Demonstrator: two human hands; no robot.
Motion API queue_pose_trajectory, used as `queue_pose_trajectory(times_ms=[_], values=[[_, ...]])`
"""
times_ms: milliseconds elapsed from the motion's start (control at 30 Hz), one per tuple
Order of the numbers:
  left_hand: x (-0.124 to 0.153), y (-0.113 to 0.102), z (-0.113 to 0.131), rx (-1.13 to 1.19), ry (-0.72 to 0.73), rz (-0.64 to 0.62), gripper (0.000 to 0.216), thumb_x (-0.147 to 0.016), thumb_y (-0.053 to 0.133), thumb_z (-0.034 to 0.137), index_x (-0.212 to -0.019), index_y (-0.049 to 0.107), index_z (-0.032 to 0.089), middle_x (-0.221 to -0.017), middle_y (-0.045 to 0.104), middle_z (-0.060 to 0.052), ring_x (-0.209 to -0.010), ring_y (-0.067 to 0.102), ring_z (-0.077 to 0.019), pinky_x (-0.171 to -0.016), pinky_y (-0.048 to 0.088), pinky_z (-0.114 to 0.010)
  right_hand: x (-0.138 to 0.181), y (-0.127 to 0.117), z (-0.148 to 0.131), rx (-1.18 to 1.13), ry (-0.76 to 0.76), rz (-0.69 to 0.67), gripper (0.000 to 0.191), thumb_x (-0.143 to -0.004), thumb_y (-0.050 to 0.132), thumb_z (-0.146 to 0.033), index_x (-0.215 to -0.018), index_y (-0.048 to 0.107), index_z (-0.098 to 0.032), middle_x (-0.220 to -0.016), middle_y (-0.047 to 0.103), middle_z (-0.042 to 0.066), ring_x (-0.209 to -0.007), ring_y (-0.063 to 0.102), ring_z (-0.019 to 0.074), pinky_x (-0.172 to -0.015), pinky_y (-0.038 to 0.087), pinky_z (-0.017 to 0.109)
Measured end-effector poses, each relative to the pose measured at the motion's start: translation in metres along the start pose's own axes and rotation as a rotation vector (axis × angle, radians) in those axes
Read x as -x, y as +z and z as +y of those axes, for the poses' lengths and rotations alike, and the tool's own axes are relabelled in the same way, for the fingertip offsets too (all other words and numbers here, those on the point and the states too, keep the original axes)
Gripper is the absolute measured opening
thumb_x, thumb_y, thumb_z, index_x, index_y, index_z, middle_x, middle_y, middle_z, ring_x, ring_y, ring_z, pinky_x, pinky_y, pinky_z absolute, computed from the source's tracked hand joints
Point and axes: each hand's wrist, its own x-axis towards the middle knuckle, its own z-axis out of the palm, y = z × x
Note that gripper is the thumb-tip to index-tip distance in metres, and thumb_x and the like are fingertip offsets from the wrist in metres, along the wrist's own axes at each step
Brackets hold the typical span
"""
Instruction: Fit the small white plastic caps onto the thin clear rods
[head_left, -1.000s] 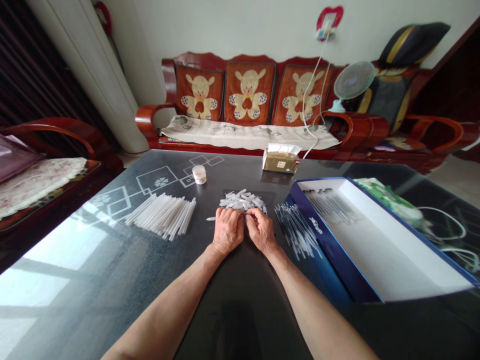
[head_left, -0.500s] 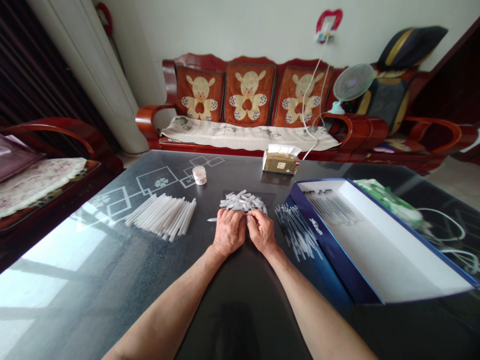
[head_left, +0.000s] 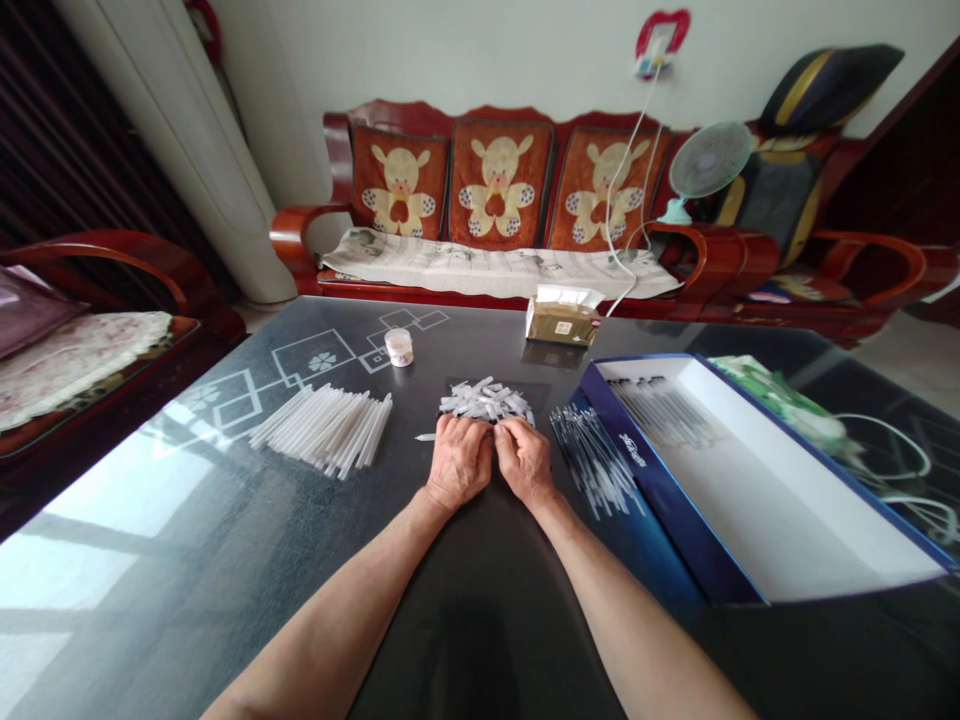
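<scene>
My left hand (head_left: 460, 458) is closed, its fingers curled, above the dark tabletop. A white pointed tip of what looks like a pen barrel (head_left: 425, 437) sticks out past its left side; the rest is covered by the fingers. My right hand (head_left: 524, 460) is closed in a pinch against the left one, thumbs and fingertips nearly meeting. What its fingers hold is hidden. Just beyond both hands lies a heap of short white pieces (head_left: 487, 398). White tubes like pen barrels (head_left: 324, 428) lie in a pile to the left. Thin dark-and-clear rods like pen refills (head_left: 596, 460) are spread to the right.
A blue-edged white box (head_left: 772, 490) at the right holds a row of dark-ended rods (head_left: 664, 412). Behind the heap stand a small white tub (head_left: 399, 348) and a tissue box (head_left: 562, 318). A green-and-white bag (head_left: 780, 400) and white cable (head_left: 911, 455) lie beyond the box.
The view has tilted very slightly. Both hands stay together in the same place, with no clear change in their grip.
</scene>
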Motion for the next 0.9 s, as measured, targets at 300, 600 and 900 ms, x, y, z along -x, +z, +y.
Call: queue_pose_trajectory(times_ms=[300, 600, 900], values=[[-0.005, -0.011, 0.01, 0.068, -0.01, 0.111, 0.021, -0.087, 0.053, 0.023, -0.106, 0.06, 0.018, -0.114, 0.062, -0.013, -0.105, 0.056, -0.026, -0.094, 0.04, -0.044, -0.002, -0.002, 0.002, 0.031, 0.078, 0.103, 0.034, -0.095, 0.043, -0.035, -0.067, 0.054, -0.021, -0.063, 0.059, 0.002, -0.059, 0.055, 0.0151, -0.063, 0.044, 0.028], [-0.006, -0.005, -0.008, 0.799, -0.808, 0.203, 0.039, -0.086, 0.055, 0.053, -0.074, 0.065, 0.017, -0.062, 0.06, 0.0, -0.051, 0.05, -0.0095, -0.051, 0.041, -0.022, -0.002, -0.002, 0.005, -0.057, 0.111, 0.162, 0.031, -0.096, 0.042, -0.036, -0.074, 0.057, -0.021, -0.066, 0.06, 0.003, -0.061, 0.058, 0.0158, -0.063, 0.047, 0.03], [-0.016, -0.005, -0.019, 1.38, -1.038, 0.246, 0.03, -0.074, 0.068, 0.042, -0.082, 0.063, 0.014, -0.082, 0.068, -0.006, -0.066, 0.065, -0.013, -0.061, 0.052, -0.024, 0.0, 0.0, 0.001, -0.065, 0.052, 0.042, 0.031, -0.096, 0.042, -0.034, -0.075, 0.061, -0.02, -0.072, 0.064, 0.005, -0.064, 0.06, 0.0159, -0.065, 0.05, 0.03]])
